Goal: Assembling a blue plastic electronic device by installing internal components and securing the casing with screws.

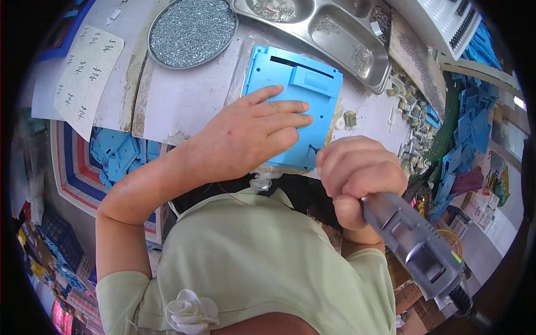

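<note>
A flat blue plastic panel (322,106) with a long slot and a raised block lies on the worktable. My left hand (245,131) rests on it palm down, fingers spread, pressing on its middle. In my right hand (360,173) I grip a dark grey electric screwdriver (416,243), its cable trailing off to the lower right. The screwdriver's thin bit comes out past my fist and points at the panel's near right corner. Whether a screw sits at its tip is too small to make out.
Beyond the panel stand a round metal dish full of screws (192,33) and a steel compartment tray (306,34) with small parts. Small metal pieces (410,123) are heaped at the right. A handwritten sheet (86,72) lies left, above a striped bag (75,173) holding blue panels.
</note>
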`<state>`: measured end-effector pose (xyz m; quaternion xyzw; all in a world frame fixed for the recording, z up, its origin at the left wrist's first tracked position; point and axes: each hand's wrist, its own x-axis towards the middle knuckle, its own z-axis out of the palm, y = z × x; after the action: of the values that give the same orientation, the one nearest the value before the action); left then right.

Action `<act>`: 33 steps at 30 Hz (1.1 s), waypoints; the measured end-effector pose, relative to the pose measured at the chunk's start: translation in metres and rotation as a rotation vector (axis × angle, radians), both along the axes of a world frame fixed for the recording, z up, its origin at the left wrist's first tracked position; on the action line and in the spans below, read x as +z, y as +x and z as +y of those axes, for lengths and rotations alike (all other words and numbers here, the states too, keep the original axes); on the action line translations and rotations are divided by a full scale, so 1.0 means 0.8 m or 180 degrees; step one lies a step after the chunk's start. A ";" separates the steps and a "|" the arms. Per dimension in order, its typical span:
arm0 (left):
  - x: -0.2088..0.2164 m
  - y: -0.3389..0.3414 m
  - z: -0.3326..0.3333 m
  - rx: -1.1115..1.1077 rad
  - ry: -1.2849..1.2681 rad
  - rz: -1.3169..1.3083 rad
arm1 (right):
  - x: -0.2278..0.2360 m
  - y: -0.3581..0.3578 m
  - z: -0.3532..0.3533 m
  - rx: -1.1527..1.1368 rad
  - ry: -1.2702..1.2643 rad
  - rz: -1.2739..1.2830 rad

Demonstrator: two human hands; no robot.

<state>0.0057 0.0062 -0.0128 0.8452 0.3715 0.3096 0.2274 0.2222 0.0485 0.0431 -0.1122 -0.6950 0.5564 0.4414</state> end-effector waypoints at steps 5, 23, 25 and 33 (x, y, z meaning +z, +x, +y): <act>-0.003 -0.001 -0.002 0.0012 -0.0037 -0.0021 | -0.010 -0.006 0.003 0.0044 0.0071 0.0243; -0.001 0.001 -0.002 -0.0020 -0.0171 -0.0066 | -0.002 -0.014 0.126 -0.0075 -0.0082 0.0472; -0.002 -0.002 0.003 -0.0044 -0.0192 -0.0053 | -0.001 -0.024 0.133 -0.0090 0.0009 0.0204; 0.001 -0.002 0.004 -0.0029 -0.0259 -0.0125 | -0.029 -0.022 0.152 0.0410 -0.0254 0.0138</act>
<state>0.0042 0.0092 -0.0117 0.8307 0.3754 0.3097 0.2702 0.2044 0.1700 0.0197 -0.0727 -0.6683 0.6133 0.4148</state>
